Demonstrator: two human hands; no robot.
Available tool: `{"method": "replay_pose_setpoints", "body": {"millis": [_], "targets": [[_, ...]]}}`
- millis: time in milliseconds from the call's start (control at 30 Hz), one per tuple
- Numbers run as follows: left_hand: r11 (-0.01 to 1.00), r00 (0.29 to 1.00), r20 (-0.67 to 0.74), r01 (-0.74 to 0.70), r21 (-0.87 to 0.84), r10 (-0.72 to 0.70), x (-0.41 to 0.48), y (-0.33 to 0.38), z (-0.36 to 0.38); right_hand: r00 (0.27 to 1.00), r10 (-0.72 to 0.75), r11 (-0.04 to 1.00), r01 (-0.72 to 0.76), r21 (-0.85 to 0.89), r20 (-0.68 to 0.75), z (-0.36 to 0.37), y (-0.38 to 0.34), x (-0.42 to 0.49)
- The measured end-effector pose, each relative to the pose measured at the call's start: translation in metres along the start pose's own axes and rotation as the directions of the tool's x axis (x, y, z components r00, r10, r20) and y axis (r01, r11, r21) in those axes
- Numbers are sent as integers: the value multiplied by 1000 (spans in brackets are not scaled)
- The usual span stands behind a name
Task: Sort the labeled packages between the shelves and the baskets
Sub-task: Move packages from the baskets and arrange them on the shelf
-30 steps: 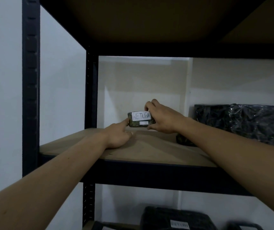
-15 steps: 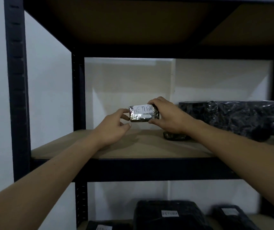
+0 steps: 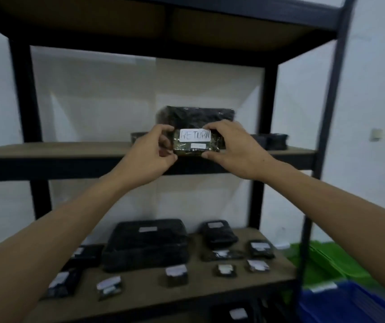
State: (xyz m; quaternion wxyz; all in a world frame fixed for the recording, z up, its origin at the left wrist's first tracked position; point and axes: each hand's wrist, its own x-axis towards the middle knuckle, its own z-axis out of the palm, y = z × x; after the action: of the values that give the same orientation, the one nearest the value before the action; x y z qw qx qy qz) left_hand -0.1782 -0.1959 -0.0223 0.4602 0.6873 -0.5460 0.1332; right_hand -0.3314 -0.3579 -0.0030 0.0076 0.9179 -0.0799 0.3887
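Note:
A small dark plastic-wrapped package (image 3: 196, 148) with a white label reading RETURN is held in the air in front of the upper shelf (image 3: 58, 150). My left hand (image 3: 149, 157) pinches its left end and my right hand (image 3: 235, 148) grips its right end, thumb under it. A larger black wrapped package (image 3: 198, 115) sits on the upper shelf just behind. To the lower right stand a green basket (image 3: 322, 257) and a blue basket (image 3: 350, 304).
The lower shelf (image 3: 200, 283) carries a big black package (image 3: 144, 243) and several small labeled ones. Flat dark packages (image 3: 270, 141) lie at the upper shelf's right end. Black uprights (image 3: 331, 113) frame the rack; white walls stand behind and beside it.
Both hands have lifted the RETURN package off the upper shelf and drawn it toward me. The view has backed away and tipped down, so the lower shelf and baskets now show.

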Motion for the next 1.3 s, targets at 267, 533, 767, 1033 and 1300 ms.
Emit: {"method": "replay_pose_setpoints", "body": {"millis": [267,533,767,1033,1300], "targets": [[992,975,223,15,-128,14,-61,114,180,984,158,984,-151,-95,80,-86,107,-196],[969,913,401,29,-246,75,-74,182,323,917,367,928,-350,-124,158,-138,203,-303],[948,882,459,47,-314,108,-49,189,432,860,489,869,-463,-176,149,-137,288,-339],[923,827,558,155,-351,73,-9,166,534,782,601,796,-569,-206,166,-98,382,-353],[926,804,592,259,-273,-50,13,113,605,773,588,809,-568,-152,239,-25,463,-346]]}}
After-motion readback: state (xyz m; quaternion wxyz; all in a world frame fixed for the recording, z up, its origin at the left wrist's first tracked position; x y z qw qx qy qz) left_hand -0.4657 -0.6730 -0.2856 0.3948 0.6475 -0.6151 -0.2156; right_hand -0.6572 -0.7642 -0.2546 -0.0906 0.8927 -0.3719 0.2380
